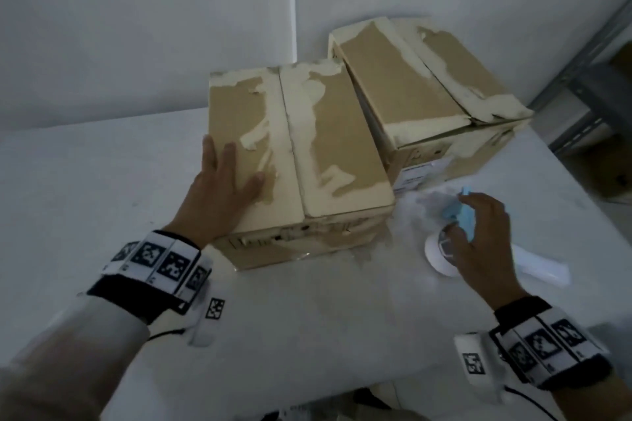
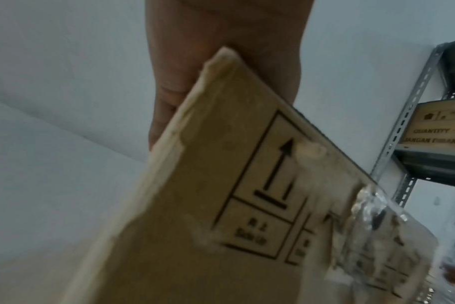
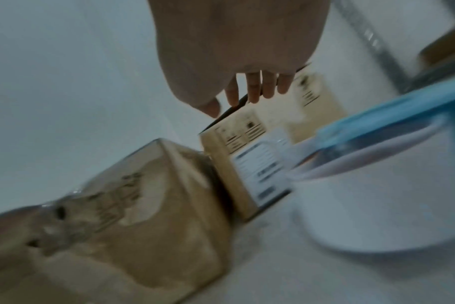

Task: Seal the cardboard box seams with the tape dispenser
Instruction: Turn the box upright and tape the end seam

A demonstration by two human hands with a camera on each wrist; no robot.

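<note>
Two cardboard boxes [image 1: 301,147] [image 1: 427,85], one tape dispenser [image 1: 458,215], two hands [image 1: 222,188] [image 1: 485,236], one table [image 1: 307,335]

Right hand [image 3: 237,57] hangs at top, palm side seen, fingers [image 3: 253,90] straight & slightly spread, thumb [image 3: 208,107] apart from them, nothing gripped. Just right of & below the hand: blue plastic tape dispenser [image 3: 392,121] w/ a big white tape roll [image 3: 377,205], blurred, close to the lens. Beyond the fingertips: brown cardboard box [image 3: 229,164] w/ white printed label [image 3: 262,168] & dark markings. Below-left of the hand: second brown cardboard box [image 3: 133,226], torn pale patches and clear tape on its face, near corner close to the first box. Pale tabletop [image 3: 286,277] under all. Whole view motion-blurred.
</note>
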